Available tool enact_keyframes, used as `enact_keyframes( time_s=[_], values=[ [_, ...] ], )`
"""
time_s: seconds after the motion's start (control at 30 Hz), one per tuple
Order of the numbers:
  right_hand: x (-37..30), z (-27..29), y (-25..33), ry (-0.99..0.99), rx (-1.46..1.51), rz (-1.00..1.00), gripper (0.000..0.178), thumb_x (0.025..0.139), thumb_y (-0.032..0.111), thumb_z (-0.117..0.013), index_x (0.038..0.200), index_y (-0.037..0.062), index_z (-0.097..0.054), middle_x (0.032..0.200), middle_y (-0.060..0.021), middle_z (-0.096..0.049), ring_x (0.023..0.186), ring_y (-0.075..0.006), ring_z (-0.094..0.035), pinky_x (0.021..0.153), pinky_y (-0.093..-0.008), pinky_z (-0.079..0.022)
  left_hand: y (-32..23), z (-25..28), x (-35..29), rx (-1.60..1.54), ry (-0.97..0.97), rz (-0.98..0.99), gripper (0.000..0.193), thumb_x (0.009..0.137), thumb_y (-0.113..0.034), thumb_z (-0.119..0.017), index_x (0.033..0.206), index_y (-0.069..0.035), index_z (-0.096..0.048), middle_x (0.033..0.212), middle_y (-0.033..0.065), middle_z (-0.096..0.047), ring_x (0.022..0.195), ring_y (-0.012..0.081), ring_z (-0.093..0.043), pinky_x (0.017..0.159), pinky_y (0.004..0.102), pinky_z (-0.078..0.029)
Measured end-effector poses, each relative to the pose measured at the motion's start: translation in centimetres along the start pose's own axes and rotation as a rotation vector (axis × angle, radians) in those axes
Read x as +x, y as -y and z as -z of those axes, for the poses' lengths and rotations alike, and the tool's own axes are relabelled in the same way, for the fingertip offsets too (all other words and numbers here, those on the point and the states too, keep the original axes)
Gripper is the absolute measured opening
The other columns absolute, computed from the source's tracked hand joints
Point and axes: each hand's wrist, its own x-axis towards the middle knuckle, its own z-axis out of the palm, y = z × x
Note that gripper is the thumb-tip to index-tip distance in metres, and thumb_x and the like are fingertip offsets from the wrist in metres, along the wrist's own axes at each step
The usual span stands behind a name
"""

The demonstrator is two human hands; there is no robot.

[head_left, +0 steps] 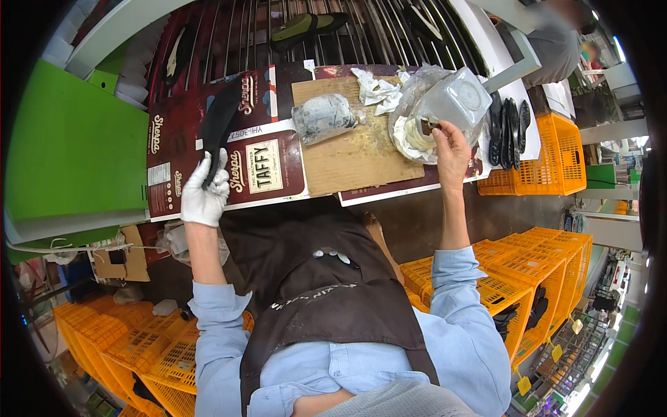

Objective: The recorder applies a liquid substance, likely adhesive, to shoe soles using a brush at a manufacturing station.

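My left hand [206, 187], in a white glove, is closed around the lower end of a long black shoe sole [221, 115], tilted up over the printed cardboard. My bare right hand [451, 149] pinches a small dark piece [429, 127] at the opening of a clear plastic tub [462, 97]; its kind is too small to tell. The tub lies tipped, with plastic film around it and cream-coloured paste [411, 137] at its mouth. Between my hands, a smeared grey-white wrapped bundle [324, 118] rests on a brown cardboard sheet [347, 163], beside crumpled white paper [375, 92].
Behind the cardboard runs a metal roller rack [240, 35] bearing an olive-green sole [306, 29] and others. Several black soles [511, 132] stand at the right, near an orange crate [556, 156]. A green panel [69, 153] is at the left. More orange crates [486, 278] flank me.
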Motion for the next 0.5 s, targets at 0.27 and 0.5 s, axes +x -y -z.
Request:
enact_keyframes(
  time_s=[0.27, 0.5],
  values=[
    [-0.9, -1.7, 0.2, 0.003, 0.510, -0.289, 0.024, 0.089, 0.007, -0.064, 0.111, -0.0017, -0.059, 0.078, 0.0009, -0.059, 0.054, -0.0039, -0.045, 0.048, -0.0175, -0.036, 7.8, -4.2, -3.1, 0.146, 0.061, -0.047, 0.036, 0.096, -0.015, -0.053, 0.130, -0.007, -0.043, 0.110, 0.0124, -0.061, 0.084, 0.0183, -0.064, 0.069, 0.0291, -0.058],
    [0.0, -3.2, 3.2, 0.149, 0.728, -0.359, 0.024, 0.092, 0.009, -0.060, 0.115, 0.0027, -0.057, 0.077, 0.0015, -0.057, 0.054, -0.0038, -0.043, 0.047, -0.0181, -0.033, 14.3, -6.3, -3.1, 0.314, 0.282, 0.166, 0.036, 0.094, -0.016, -0.056, 0.125, -0.005, -0.041, 0.111, 0.0124, -0.061, 0.073, 0.0196, -0.065, 0.061, 0.0320, -0.056]
  ],
)
